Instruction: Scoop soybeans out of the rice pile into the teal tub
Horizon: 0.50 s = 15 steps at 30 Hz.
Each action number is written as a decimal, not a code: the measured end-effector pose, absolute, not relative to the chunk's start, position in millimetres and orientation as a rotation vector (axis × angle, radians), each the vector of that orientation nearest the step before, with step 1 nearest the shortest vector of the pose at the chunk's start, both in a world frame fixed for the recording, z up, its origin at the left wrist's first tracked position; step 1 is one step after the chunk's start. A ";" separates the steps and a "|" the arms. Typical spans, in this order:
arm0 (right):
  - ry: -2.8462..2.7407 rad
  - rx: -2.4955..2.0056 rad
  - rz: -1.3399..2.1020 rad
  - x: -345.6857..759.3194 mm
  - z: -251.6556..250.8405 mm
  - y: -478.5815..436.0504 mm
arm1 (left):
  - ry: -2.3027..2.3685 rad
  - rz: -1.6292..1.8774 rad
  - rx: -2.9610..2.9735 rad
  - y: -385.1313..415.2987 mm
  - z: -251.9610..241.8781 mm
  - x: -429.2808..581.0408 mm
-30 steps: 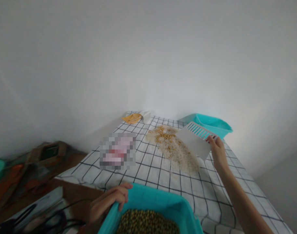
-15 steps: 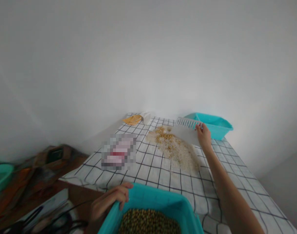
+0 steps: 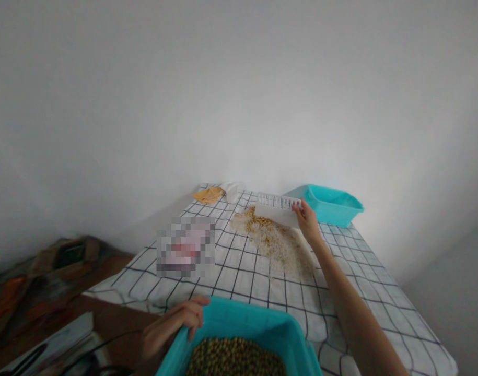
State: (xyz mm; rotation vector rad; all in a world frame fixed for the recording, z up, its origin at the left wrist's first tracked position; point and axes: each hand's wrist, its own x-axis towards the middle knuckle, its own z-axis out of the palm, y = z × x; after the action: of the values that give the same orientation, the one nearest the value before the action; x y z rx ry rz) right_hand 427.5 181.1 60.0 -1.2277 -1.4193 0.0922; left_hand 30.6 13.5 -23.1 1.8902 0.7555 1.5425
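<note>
My right hand [image 3: 307, 222] is closed on a white slotted scoop [image 3: 277, 209], held over the far end of a pile of rice mixed with yellow beans [image 3: 276, 243] on the checked tablecloth [image 3: 239, 266]. My left hand [image 3: 172, 326] grips the near left rim of a turquoise basin [image 3: 258, 324] filled with yellow-brown beans [image 3: 234, 357] at the bottom of the view.
A second turquoise basin [image 3: 330, 204] stands at the far right corner of the table. A yellow cloth [image 3: 209, 195] and a small white object [image 3: 231, 191] lie at the far edge. A blurred-out patch [image 3: 186, 246] sits mid-table. Bags and cables lie at the lower left.
My right hand has carried the scoop leftward and away from me, from the right side of the pile to its far end. My left hand has stayed on the basin rim.
</note>
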 end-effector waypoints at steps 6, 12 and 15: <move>-1.455 -1.194 0.100 425.4 58.1 176.8 | 0.647 1.393 1.966 22.8 -26.6 16.9; -1.474 -1.175 0.109 425.4 62.0 171.5 | 0.628 1.376 1.979 33.1 -31.6 12.7; -1.492 -1.163 0.114 422.8 63.7 169.0 | 0.644 1.355 1.998 28.3 -27.3 12.5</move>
State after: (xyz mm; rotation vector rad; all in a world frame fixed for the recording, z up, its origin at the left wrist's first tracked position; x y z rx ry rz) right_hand 422.8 169.0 63.7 -1.1627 -1.4919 0.1136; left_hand 12.5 28.3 -27.3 1.9982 0.6435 1.3553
